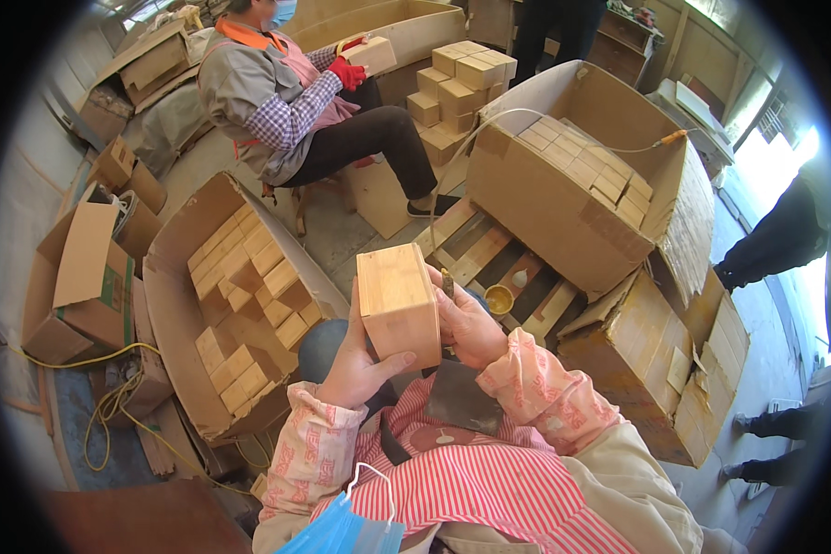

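Note:
A pale wooden box with a flat lid is held up in front of my chest. My left hand grips it from the left and below, thumb across its near face. At the box's right side, my right hand is closed with a thin dark and yellowish stick-like tool between its fingers; the tool's lower end is hidden. The right fingers reach to the box's side, and I cannot tell how firmly they press on it.
Left stands a cardboard carton with several wooden boxes. Another large carton of boxes rests on a wooden pallet, beside a small yellow bowl. A seated co-worker in red gloves holds a box near stacked boxes.

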{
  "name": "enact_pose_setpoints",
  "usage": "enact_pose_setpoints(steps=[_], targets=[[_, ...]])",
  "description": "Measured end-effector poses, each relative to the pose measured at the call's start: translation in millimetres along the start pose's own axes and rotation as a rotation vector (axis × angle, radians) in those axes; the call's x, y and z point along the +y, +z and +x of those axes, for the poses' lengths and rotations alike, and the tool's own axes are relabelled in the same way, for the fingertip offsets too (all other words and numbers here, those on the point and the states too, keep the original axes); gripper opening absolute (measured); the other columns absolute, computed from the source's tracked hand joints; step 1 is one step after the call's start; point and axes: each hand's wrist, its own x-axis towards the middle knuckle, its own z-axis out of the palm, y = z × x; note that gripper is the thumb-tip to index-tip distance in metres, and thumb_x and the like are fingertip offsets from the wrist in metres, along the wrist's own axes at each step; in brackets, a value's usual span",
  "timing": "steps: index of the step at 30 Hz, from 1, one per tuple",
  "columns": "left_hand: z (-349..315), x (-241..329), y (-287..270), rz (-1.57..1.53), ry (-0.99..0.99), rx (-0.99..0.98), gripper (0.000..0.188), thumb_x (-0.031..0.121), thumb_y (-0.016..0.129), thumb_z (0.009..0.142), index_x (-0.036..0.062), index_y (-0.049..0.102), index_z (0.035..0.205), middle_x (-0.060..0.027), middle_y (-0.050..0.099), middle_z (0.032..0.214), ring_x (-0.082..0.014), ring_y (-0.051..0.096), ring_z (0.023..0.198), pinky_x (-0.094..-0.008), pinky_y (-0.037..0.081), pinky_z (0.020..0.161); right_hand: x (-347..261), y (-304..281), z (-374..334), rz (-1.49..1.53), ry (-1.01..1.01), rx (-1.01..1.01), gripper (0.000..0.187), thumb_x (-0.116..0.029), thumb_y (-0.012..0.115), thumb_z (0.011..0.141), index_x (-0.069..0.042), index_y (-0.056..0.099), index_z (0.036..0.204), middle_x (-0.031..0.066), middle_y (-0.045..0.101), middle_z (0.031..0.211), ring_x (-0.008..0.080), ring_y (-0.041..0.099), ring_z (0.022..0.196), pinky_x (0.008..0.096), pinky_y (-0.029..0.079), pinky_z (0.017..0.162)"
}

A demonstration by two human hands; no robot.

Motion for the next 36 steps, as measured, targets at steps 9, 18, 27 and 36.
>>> enact_pose_setpoints(steps=[9, 18, 27, 36], targets=[[1, -1, -1, 0.068, 0.028, 0.016, 0.138, -0.001, 0.09, 0.079, 0.014, -0.008, 0.174, -0.0116, 0.035, 0.17, -0.0258, 0.043, 0.154, -0.0415, 0.042, 0.122, 7, 0, 1, -0.064, -0.123, -0.07, 0.068, -0.037, 0.059, 0.113, -0.013, 0.031, 0.171, 0.0013, 0.055, 0.158, 0.0138, 0.058, 0.137, 0.0337, 0.053, 0.106], [1, -24, -3, 0.108, 0.213, 0.118, 0.145, -0.003, 0.097, 0.066, 0.0137, 0.002, 0.175, -0.0115, 0.036, 0.166, -0.0285, 0.046, 0.151, -0.0418, 0.042, 0.122, 13, -14, 2, -0.133, -0.051, -0.043, 0.069, -0.036, 0.062, 0.112, -0.012, 0.033, 0.17, 0.0007, 0.058, 0.152, 0.0103, 0.063, 0.129, 0.0295, 0.056, 0.099], [-2, -18, 7, -0.262, 0.157, 0.12, 0.12, -0.002, 0.096, 0.071, 0.0078, 0.028, 0.169, -0.0101, 0.053, 0.155, -0.0252, 0.056, 0.142, -0.0411, 0.05, 0.115, 6, 3, -3, -0.118, -0.127, 0.083, 0.066, -0.025, 0.065, 0.111, -0.009, 0.037, 0.168, 0.0093, 0.049, 0.164, 0.0186, 0.059, 0.137, 0.0371, 0.055, 0.108], [-14, -27, -9, -0.095, 0.012, 0.067, 0.072, 0.017, 0.091, 0.088, 0.0003, 0.058, 0.15, -0.0081, 0.066, 0.146, -0.0217, 0.059, 0.137, -0.0397, 0.046, 0.117, 25, -29, 3, 0.434, 0.242, -0.17, 0.046, -0.038, 0.066, 0.109, -0.007, 0.058, 0.142, 0.0076, 0.072, 0.123, 0.0196, 0.071, 0.11, 0.0364, 0.059, 0.087]])
